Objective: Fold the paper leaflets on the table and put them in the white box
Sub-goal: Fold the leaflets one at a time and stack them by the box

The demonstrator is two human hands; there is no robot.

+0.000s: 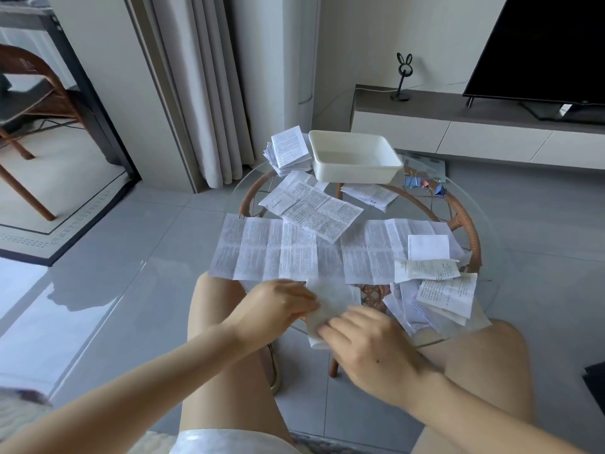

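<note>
My left hand (278, 303) and my right hand (363, 335) both hold a small white leaflet (330, 299) at the near edge of the round glass table (471, 204); its shape is blurred. Behind it a long creased leaflet (294, 253) lies unfolded across the table, with another printed sheet (322, 213) on top of it. The white box (355, 157) stands at the far side and looks empty. A stack of folded leaflets (288, 154) sits to the left of the box.
A loose pile of leaflets (438, 296) lies at the table's right near edge. Binder clips (422, 185) lie right of the box. A TV unit (474, 126) with a screen stands behind. My bare knees are under the table's near edge.
</note>
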